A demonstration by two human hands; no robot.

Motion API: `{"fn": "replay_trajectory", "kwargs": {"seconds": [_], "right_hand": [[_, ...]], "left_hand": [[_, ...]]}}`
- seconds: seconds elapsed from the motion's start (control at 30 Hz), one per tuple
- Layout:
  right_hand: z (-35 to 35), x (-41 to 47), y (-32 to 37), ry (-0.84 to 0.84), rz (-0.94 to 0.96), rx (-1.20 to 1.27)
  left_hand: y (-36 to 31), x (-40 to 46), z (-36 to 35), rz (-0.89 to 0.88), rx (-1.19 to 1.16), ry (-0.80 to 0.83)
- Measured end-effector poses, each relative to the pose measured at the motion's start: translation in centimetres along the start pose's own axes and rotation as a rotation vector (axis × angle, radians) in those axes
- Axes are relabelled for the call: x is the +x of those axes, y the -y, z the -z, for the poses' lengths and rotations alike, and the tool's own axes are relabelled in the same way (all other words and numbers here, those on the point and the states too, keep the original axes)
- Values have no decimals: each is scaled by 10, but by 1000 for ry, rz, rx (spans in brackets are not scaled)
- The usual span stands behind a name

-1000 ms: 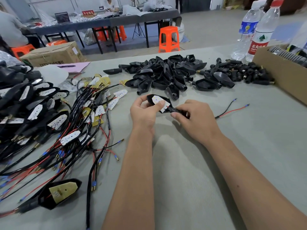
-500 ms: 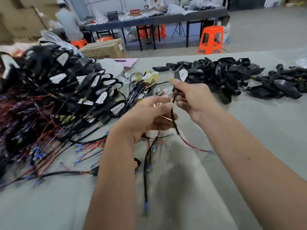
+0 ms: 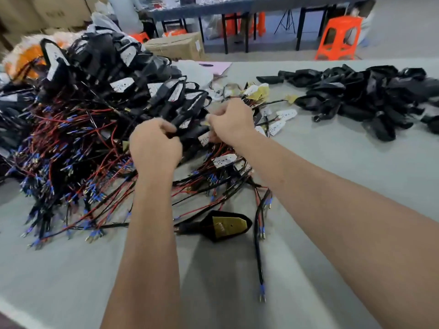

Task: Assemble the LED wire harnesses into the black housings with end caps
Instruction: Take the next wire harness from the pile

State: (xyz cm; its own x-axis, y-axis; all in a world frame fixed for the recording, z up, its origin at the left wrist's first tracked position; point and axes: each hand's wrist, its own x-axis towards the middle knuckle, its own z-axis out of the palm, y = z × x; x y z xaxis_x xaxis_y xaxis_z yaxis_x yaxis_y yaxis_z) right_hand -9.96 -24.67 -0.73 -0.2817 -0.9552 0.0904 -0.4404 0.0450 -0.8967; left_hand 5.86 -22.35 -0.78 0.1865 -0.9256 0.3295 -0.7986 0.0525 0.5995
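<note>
Both hands work above the near edge of the finished-unit pile [image 3: 99,110], a matte black tangle of housings with white perforated LED boards and red and black leads ending in blue crimp terminals. The left hand [image 3: 154,148] has its fingers curled around a black housing [image 3: 187,125]; the right hand [image 3: 231,122] pinches the same unit's other end. One housing with a yellow board [image 3: 225,225] lies alone on the grey table [image 3: 332,174]. Glossy empty housings [image 3: 361,96] are heaped far right.
</note>
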Motion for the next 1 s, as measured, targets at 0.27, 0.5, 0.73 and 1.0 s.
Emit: {"fn": "replay_trajectory", "kwargs": {"seconds": [0.27, 0.5, 0.73, 1.0], "right_hand": [[42, -6, -60, -103, -87, -470], [48, -18, -68, -101, 26, -407], [36, -47, -67, 25, 346, -461], [83, -74, -86, -2, -144, 677]], "left_hand": [[-54, -19, -46, -43, 78, 509], [-57, -24, -36, -44, 292, 532], [-63, -26, -28, 61, 261, 417], [-128, -44, -35, -241, -83, 306]]}}
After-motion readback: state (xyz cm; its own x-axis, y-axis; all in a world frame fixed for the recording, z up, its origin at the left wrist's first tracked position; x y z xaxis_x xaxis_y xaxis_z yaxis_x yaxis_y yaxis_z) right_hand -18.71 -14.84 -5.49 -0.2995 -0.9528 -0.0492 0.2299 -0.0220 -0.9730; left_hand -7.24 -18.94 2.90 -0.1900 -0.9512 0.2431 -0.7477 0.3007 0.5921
